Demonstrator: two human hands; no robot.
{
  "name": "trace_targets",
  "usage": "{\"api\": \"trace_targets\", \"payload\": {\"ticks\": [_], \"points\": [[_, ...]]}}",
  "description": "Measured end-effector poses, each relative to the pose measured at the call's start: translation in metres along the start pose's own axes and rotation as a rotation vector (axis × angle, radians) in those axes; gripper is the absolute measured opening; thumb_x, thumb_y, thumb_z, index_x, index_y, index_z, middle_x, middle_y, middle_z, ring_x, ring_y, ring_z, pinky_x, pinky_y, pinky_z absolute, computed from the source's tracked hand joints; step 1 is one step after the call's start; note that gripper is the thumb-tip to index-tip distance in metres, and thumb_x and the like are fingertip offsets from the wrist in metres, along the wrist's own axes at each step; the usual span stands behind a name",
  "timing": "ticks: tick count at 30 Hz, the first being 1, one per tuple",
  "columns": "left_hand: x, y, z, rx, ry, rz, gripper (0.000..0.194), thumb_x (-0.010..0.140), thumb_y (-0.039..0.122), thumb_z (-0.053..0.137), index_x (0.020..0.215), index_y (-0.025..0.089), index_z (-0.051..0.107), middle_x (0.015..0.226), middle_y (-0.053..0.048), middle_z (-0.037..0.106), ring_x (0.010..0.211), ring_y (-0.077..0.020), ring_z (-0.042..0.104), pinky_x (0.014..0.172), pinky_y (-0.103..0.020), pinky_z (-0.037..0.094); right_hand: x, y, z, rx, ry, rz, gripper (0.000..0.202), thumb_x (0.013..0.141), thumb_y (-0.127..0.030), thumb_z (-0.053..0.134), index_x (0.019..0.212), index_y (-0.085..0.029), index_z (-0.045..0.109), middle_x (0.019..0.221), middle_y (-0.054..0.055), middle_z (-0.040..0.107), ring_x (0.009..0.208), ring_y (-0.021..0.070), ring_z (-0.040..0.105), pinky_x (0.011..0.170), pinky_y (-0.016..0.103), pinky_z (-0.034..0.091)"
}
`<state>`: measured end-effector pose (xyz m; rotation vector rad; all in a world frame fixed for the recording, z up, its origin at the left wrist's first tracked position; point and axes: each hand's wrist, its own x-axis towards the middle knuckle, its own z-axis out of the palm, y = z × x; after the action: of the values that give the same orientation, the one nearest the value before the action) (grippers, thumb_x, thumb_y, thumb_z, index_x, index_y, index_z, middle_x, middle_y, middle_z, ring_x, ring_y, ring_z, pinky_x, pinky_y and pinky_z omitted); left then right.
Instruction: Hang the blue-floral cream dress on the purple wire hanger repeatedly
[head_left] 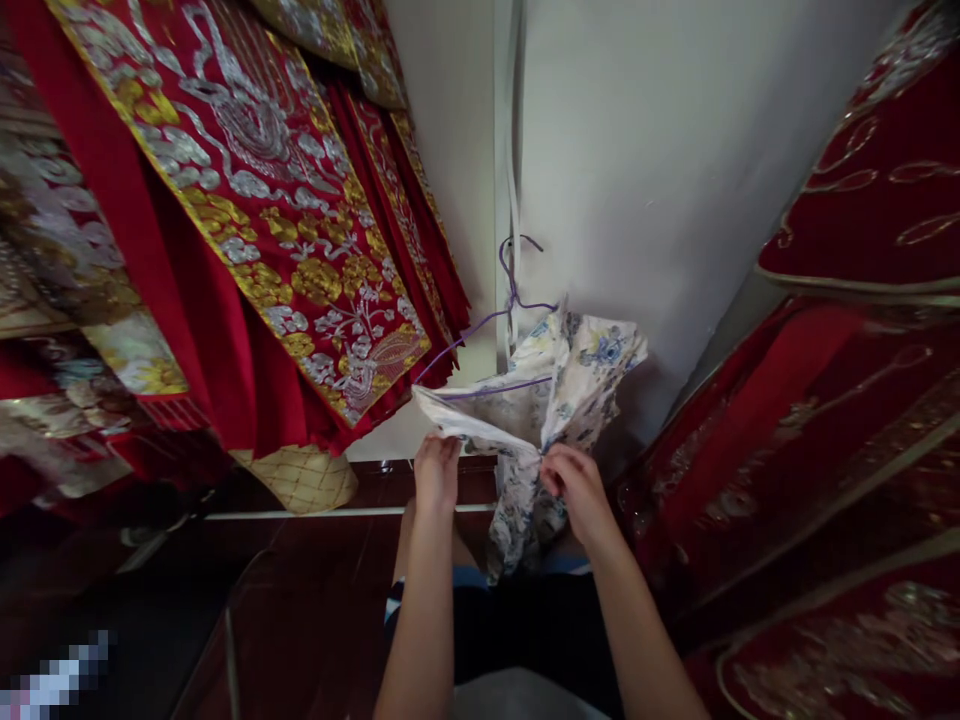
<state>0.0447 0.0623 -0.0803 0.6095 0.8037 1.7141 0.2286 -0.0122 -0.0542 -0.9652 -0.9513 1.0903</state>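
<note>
A white garment with a blue floral print [592, 365] hangs on a thin purple clothes hanger [512, 290] in front of me. Its neckline gapes open, and one side has slid off the hanger's left arm end or lies just at it. My left hand [437, 470] is closed on the garment's left edge, fingers pinched on the cloth. At the middle of the garment's front, my right hand [568, 475] pinches the fabric where the neckline comes together. The lower part of the garment hangs bunched between my forearms.
Red embroidered garments [300, 230] hang at the left, with gold and silver patterns. More red garments [795, 430] stand close at the right. Behind the hanger is a pale wall [615, 150] with a vertical white strip. A white horizontal bar [300, 514] runs low above the dark floor.
</note>
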Motion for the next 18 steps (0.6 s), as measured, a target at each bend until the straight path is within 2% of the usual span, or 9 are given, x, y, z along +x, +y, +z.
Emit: {"api": "trace_targets", "payload": {"ticks": [2,4,6,8,12,13,15,17,18], "points": [[-0.013,-0.008,0.001,0.102,-0.078,-0.028,0.014,0.072,0.022,0.071,0.074,0.015,0.060,0.073,0.000,0.063,0.074,-0.0123,0.060,0.084,-0.028,0.048,-0.005,0.004,-0.013,0.021,0.037,0.000,0.020,0.067,-0.029,0.060,0.051,-0.019,0.052,0.045,-0.005,0.044,0.042,0.0076,0.034,0.046,0.023,0.023],[-0.024,-0.011,0.003,0.327,-0.241,-0.005,0.015,0.071,0.023,0.073,0.080,0.013,0.066,0.081,-0.002,0.068,0.083,-0.0151,0.061,0.088,-0.029,0.046,-0.010,0.007,-0.025,-0.006,0.037,0.012,0.021,0.067,-0.029,0.061,0.052,-0.019,0.051,0.047,-0.005,0.045,0.042,0.0078,0.035,0.046,0.024,0.023],[-0.033,-0.009,0.007,0.558,-0.393,0.069,0.014,0.078,0.027,0.068,0.082,0.014,0.067,0.082,-0.002,0.069,0.085,-0.0163,0.060,0.087,-0.028,0.044,-0.013,0.010,-0.036,-0.078,0.006,0.042,0.022,0.069,-0.031,0.059,0.052,-0.020,0.052,0.046,-0.004,0.044,0.042,0.0087,0.035,0.046,0.024,0.024],[-0.042,-0.004,0.014,0.643,-0.465,0.115,0.021,0.087,0.034,0.061,0.080,0.015,0.064,0.078,-0.001,0.064,0.079,-0.0151,0.056,0.080,-0.026,0.044,-0.016,0.013,-0.048,-0.191,-0.085,0.102,0.024,0.071,-0.033,0.058,0.052,-0.020,0.052,0.045,-0.004,0.045,0.042,0.0099,0.037,0.046,0.025,0.026],[-0.066,0.010,0.035,0.536,-0.585,0.057,0.028,0.092,0.043,0.058,0.083,0.016,0.059,0.078,-0.001,0.057,0.076,-0.0135,0.051,0.073,-0.024,0.043,-0.020,0.015,-0.075,-0.476,-0.380,0.249,0.022,0.072,-0.032,0.063,0.056,-0.018,0.060,0.052,0.000,0.057,0.052,0.0136,0.049,0.054,0.026,0.036],[-0.073,0.014,0.041,0.516,-0.633,0.048,0.029,0.092,0.044,0.058,0.084,0.016,0.060,0.081,-0.002,0.058,0.078,-0.0143,0.052,0.075,-0.024,0.044,-0.020,0.014,-0.081,-0.522,-0.379,0.240,0.021,0.073,-0.034,0.066,0.060,-0.018,0.064,0.058,0.001,0.061,0.057,0.0154,0.052,0.057,0.027,0.039],[-0.088,0.018,0.051,0.506,-0.743,0.035,0.030,0.091,0.045,0.059,0.086,0.016,0.062,0.089,-0.006,0.061,0.084,-0.0168,0.055,0.079,-0.027,0.046,-0.020,0.010,-0.088,-0.550,-0.252,0.165,0.027,0.075,-0.045,0.070,0.071,-0.018,0.069,0.069,0.003,0.066,0.069,0.0199,0.058,0.067,0.030,0.044],[-0.102,0.020,0.061,0.509,-0.858,0.026,0.030,0.092,0.045,0.059,0.088,0.016,0.065,0.098,-0.009,0.063,0.090,-0.0197,0.058,0.084,-0.030,0.047,-0.021,0.005,-0.087,-0.480,-0.105,0.118,0.038,0.077,-0.058,0.068,0.080,-0.021,0.071,0.081,0.006,0.070,0.083,0.0241,0.062,0.078,0.034,0.047],[-0.108,0.020,0.065,0.509,-0.909,0.030,0.029,0.092,0.044,0.058,0.090,0.016,0.066,0.101,-0.010,0.064,0.094,-0.0210,0.059,0.087,-0.032,0.047,-0.022,0.003,-0.083,-0.410,-0.082,0.143,0.044,0.078,-0.066,0.064,0.083,-0.022,0.072,0.085,0.006,0.071,0.090,0.0255,0.063,0.082,0.035,0.048]]}}
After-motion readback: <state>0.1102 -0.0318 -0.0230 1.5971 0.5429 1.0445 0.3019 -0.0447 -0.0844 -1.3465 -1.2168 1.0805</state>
